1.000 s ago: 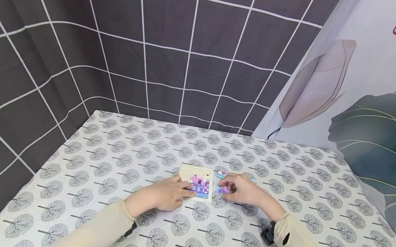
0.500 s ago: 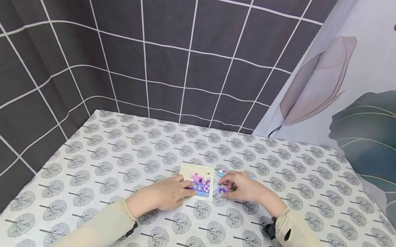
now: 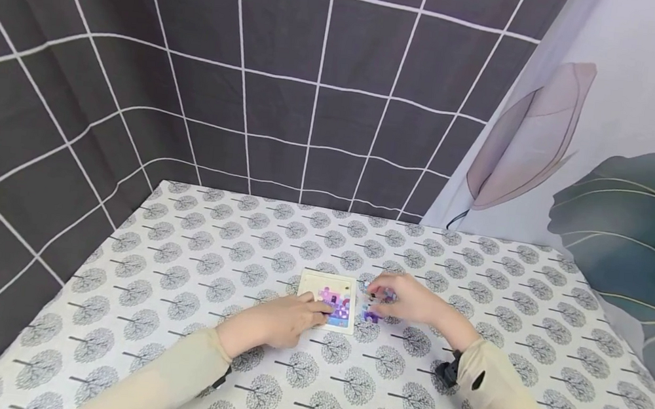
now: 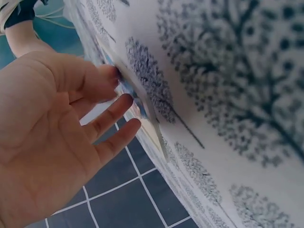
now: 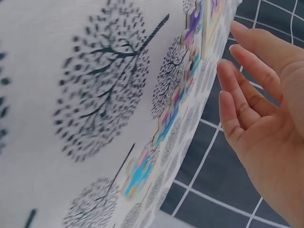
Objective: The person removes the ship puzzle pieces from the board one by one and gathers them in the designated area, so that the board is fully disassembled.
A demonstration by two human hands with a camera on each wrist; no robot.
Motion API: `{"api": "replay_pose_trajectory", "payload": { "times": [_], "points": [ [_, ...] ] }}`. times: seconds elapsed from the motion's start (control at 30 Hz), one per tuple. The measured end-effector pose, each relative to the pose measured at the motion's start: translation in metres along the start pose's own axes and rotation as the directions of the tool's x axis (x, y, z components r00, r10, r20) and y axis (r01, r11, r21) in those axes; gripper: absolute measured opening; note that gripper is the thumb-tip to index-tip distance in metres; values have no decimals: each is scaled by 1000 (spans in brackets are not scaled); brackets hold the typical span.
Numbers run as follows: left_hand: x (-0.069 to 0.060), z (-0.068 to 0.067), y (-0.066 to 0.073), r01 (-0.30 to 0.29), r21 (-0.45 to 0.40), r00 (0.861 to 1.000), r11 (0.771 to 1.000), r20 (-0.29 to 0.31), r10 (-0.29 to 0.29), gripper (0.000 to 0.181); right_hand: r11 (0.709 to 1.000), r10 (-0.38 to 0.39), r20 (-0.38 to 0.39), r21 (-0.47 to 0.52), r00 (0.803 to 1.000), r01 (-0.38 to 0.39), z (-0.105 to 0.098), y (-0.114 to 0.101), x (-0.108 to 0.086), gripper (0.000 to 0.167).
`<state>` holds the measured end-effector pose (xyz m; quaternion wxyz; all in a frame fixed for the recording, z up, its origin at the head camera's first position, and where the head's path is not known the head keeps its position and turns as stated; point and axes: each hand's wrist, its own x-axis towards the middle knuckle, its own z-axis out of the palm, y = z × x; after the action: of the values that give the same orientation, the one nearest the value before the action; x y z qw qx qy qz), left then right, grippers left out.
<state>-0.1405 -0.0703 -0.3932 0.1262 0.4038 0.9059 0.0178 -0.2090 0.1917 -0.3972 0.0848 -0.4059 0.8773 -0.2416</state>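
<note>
A square puzzle tray (image 3: 307, 284) with a cream border lies on the cloth, its lower part filled with pink, purple and blue pieces. My left hand (image 3: 288, 320) rests at its left side, fingertips over the pieces; in the left wrist view that hand (image 4: 57, 118) shows relaxed fingers reaching the tray's edge. Right of the tray, my right hand (image 3: 410, 298) hovers over loose jigsaw pieces, among them a purple piece (image 3: 372, 317). In the right wrist view my right hand (image 5: 268, 90) has loosely bent fingers apart from the pieces and nothing between them.
More loose pieces lie in a row in the right wrist view, including a light blue piece (image 5: 137, 179). A white tablecloth (image 3: 218, 352) with printed trees covers the table. Behind it hangs a dark gridded curtain (image 3: 277, 114).
My right hand has lifted slightly from the loose pieces, and its fingers have spread, showing more of the purple piece. My left hand has stayed at the tray, shifting slightly right in view.
</note>
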Motion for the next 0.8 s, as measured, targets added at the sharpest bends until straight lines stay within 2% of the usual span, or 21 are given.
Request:
{"api": "replay_pose_trajectory", "payload": {
  "times": [0.27, 0.37, 0.6, 0.8],
  "points": [
    [2, 4, -5, 9, 28, 999, 1000, -45, -7, 54, 998, -15, 46, -57, 999, 17, 0, -9, 33, 24],
    [3, 3, -4, 6, 32, 999, 999, -52, -4, 57, 999, -13, 64, -36, 998, 16, 0, -14, 43, 24],
    [5, -1, 0, 27, 4, 999, 1000, -26, -27, 53, 1000, -9, 108, -8, 994, 10, 7, -23, 62, 27],
    [6, -1, 1, 21, 25, 1000, 999, -6, -21, 48, 999, -22, 125, 33, 992, 18, 12, -24, 70, 25]
  ]
}}
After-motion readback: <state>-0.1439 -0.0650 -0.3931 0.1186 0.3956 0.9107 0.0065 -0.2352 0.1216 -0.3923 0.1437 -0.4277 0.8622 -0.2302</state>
